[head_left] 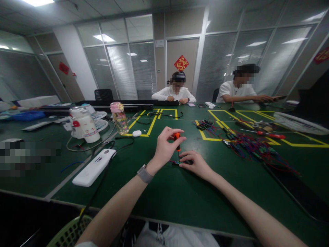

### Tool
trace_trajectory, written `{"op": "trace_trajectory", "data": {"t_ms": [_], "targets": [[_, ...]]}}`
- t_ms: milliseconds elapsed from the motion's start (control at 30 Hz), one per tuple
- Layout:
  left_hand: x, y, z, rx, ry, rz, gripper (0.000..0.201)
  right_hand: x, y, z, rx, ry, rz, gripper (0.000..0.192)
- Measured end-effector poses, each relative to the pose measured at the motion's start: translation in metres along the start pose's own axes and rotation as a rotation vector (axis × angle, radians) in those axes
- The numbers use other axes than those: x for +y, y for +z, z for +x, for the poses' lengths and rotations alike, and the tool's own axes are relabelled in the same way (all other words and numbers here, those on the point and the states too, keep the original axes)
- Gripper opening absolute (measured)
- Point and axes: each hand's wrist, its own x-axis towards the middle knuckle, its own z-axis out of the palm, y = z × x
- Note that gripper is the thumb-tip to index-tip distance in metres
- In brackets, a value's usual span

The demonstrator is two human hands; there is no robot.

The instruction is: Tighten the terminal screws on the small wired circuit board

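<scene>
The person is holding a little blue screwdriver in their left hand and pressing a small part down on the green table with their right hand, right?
Not quite. The screwdriver has an orange handle, not blue; the head view shows it. The rest is right: the left hand holds it upright, and the right hand presses a small wired part onto the green table.

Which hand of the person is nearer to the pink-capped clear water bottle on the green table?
The left hand is nearer. It is raised, gripping an orange-handled screwdriver, to the right of the pink-capped clear water bottle. The right hand lies farther right, pressed on a small wired part.
</scene>
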Motion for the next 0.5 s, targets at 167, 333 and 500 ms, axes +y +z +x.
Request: {"op": "trace_trajectory", "data": {"t_ms": [167, 333, 500], "targets": [[-0.0013, 0.0008, -0.0005, -0.166, -0.029, -0.143, 0.034, -0.0003, 0.0011, -0.0006, 0.016, -0.007, -0.003, 0.013], [-0.0056, 0.0038, -0.0001, -0.087, -0.073, -0.149, 0.028, 0.0007, 0.0035, -0.0014, 0.042, -0.007, -0.002, 0.012], [-0.0004, -0.0001, -0.002, -0.061, 0.112, 0.148, 0.024, 0.0009, 0.0035, -0.0011, 0.035, 0.0, -0.006, 0.011]]}}
